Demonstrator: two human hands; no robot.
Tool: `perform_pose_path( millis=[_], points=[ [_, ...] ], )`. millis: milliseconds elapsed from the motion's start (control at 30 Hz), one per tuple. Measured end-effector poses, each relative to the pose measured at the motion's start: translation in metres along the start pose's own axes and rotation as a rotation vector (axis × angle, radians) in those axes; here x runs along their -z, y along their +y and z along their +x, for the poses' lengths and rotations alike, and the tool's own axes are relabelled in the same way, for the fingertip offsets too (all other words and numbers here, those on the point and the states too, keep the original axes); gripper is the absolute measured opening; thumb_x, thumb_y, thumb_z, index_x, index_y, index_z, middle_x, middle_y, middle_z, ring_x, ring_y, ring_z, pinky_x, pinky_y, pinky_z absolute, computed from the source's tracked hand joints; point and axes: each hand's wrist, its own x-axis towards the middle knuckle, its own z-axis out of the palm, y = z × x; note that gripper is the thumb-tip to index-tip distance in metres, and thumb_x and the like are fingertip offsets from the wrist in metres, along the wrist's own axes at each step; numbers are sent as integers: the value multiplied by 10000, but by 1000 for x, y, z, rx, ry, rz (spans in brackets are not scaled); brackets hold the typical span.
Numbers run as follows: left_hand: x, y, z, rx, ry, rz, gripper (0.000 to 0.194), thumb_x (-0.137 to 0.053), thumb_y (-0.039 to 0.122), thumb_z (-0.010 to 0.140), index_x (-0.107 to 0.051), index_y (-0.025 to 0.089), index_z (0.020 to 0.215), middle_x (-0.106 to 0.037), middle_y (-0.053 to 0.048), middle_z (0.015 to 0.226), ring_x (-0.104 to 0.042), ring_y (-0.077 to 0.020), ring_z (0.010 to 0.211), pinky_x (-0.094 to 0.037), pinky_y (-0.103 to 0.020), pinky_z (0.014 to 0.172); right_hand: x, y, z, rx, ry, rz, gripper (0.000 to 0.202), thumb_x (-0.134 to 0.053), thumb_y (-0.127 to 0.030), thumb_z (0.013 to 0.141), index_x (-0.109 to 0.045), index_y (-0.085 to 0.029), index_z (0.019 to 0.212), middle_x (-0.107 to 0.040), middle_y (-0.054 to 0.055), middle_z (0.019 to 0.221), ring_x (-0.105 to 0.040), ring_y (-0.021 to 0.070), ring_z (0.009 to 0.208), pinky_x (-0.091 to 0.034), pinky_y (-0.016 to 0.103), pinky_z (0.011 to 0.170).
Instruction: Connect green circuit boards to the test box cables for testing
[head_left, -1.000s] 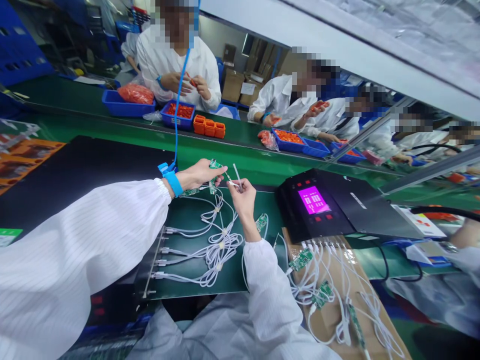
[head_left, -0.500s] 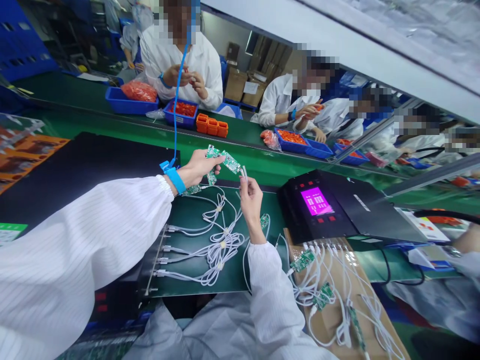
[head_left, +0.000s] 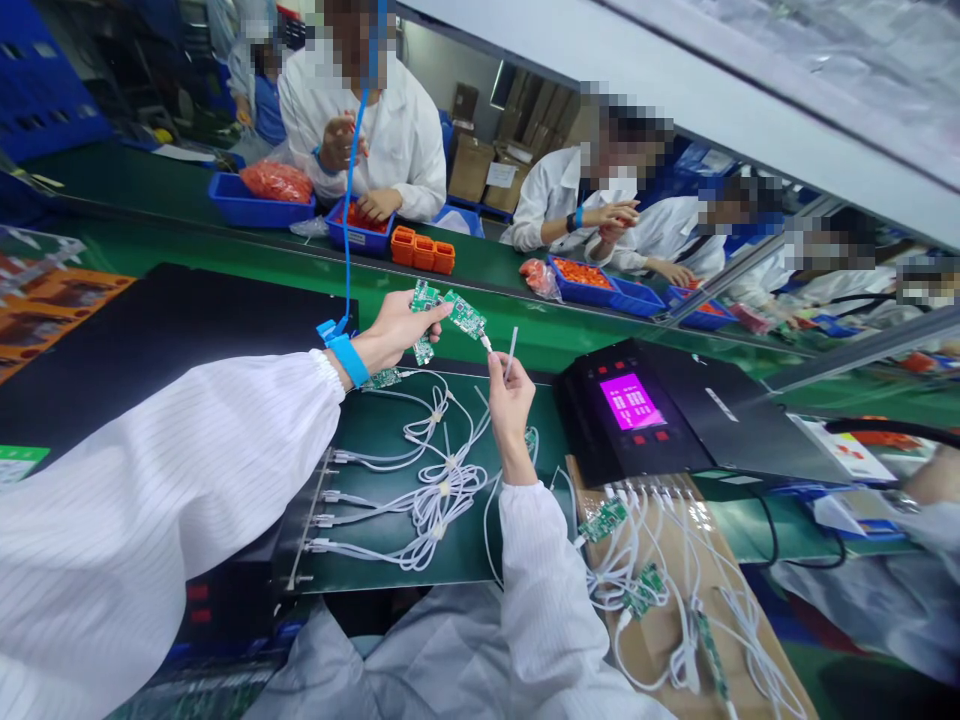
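Observation:
My left hand (head_left: 405, 325) is closed on several green circuit boards, pinching one circuit board (head_left: 466, 314) that points down toward my right hand. More boards (head_left: 424, 350) fan out behind its fingers. My right hand (head_left: 510, 395) grips a white cable plug (head_left: 487, 343) between thumb and finger, and the plug meets the lower right end of that board; whether it is fully seated I cannot tell. A thin pale strip (head_left: 512, 352) sticks up between the right fingers. Beneath both hands lie bundled white cables (head_left: 444, 490), and a further board (head_left: 384, 379) rests behind my left wrist.
At right stands a black tester (head_left: 686, 410) with a lit magenta screen (head_left: 632, 402). White cables and boards (head_left: 646, 590) lie on cardboard (head_left: 739, 600) below it. A blue cord (head_left: 351, 215) runs up from my left wristband. Co-workers sit across the line behind blue bins (head_left: 361, 232).
My right hand has shifted slightly right and turned; the cable plug now touches the board's end, and the pale strip leans apart from it. A co-worker's hand has dropped into a bin.

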Motion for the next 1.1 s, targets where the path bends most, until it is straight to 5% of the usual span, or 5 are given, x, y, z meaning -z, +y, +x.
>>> perform_pose_path(
  millis=[1100],
  points=[
    [1, -8, 5, -54, -7, 30, 231, -739, 100, 908, -576, 141, 750, -574, 13, 596, -533, -86, 518, -460, -203, 508, 7, 9, 1, -15, -52, 54, 534, -690, -672, 844, -729, -152, 955, -449, -44, 675, -301, 94, 598, -227, 251, 534]
  ],
)
